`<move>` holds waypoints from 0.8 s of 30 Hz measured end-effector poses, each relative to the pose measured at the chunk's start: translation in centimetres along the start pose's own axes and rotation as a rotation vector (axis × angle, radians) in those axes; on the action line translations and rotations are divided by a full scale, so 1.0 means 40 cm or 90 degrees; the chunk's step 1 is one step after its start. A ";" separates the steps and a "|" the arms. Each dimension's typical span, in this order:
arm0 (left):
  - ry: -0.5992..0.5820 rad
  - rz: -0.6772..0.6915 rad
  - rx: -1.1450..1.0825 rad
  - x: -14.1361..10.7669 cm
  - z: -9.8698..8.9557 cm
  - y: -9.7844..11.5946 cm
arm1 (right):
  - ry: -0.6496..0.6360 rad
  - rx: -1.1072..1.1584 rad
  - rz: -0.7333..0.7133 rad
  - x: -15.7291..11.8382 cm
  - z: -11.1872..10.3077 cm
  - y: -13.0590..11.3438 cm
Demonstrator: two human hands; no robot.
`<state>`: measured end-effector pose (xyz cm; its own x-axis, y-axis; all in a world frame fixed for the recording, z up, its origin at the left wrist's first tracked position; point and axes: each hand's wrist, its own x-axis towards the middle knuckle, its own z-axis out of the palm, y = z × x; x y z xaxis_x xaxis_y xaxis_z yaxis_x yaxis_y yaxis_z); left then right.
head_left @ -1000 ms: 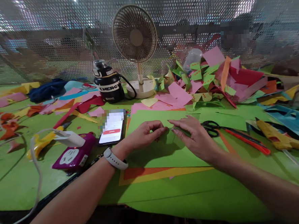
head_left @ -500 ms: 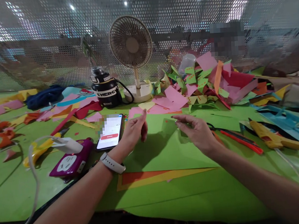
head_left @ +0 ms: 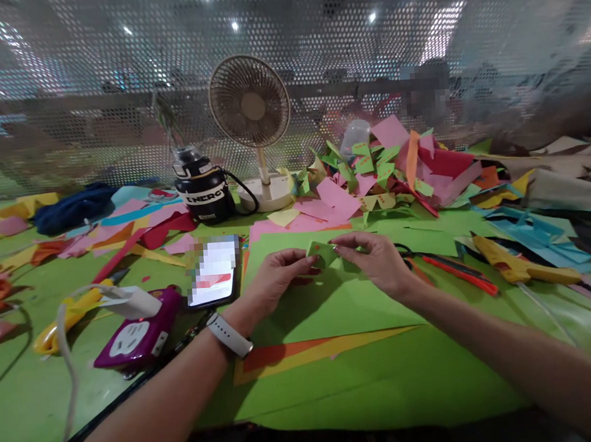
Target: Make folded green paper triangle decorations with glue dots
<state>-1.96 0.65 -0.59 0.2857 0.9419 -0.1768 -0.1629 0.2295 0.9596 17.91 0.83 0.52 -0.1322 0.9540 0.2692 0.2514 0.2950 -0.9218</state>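
Green paper, a small folded piece [head_left: 320, 251] with reddish dots, is held up between the two hands, midway along the bench [head_left: 306, 397] and back from its near edge. The left hand [head_left: 279, 275] has its grip closed to a pinch, thumb and forefinger on the piece's left side. The right hand [head_left: 375, 259] pinches its upper right corner, thumb and forefinger almost meeting. Both hands are above a large green sheet [head_left: 301, 320]; an orange sheet [head_left: 274, 357] and a yellow sheet [head_left: 328, 348] show from beneath it, on the side facing the bench's near edge.

Left of the sheets lies a phone [head_left: 214, 272], lit, close to the left wrist with its pale watch [head_left: 229, 334]. Farther toward the bench's left edge are a purple power strip [head_left: 137, 334] with a white plug [head_left: 135, 303] on it, and a yellow-handled tool [head_left: 74, 321]. On the right, black scissors [head_left: 406, 249] lie partly behind the right hand, then a red cutter [head_left: 461, 274] and a yellow glue gun [head_left: 518, 267].

Along the bench's far edge stand a black bottle [head_left: 204, 196] and a fan [head_left: 252, 107], with a heap of paper scraps [head_left: 339, 198] to their right.
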 end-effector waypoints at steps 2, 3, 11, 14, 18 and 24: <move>0.015 -0.007 -0.006 0.001 -0.001 -0.002 | -0.002 -0.018 -0.008 0.004 -0.004 -0.007; 0.028 -0.006 -0.013 0.002 -0.002 -0.002 | 0.002 -0.033 -0.017 0.006 -0.010 -0.015; 0.132 -0.050 -0.117 0.005 -0.002 0.012 | -0.003 -0.216 -0.010 -0.027 -0.224 -0.134; 0.147 -0.048 -0.116 0.005 0.000 0.014 | 0.033 -0.345 0.077 -0.081 -0.376 -0.141; 0.167 -0.026 -0.144 0.011 -0.001 0.012 | 0.058 -0.603 0.252 -0.171 -0.564 -0.103; 0.181 -0.025 -0.159 0.012 0.001 0.013 | -0.053 -0.796 0.280 -0.225 -0.622 -0.028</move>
<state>-1.86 1.22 -0.18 0.0287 0.9537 -0.2993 -0.3917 0.2863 0.8744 42.68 -6.75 6.08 0.1398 0.9893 -0.0423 0.9892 -0.1414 -0.0396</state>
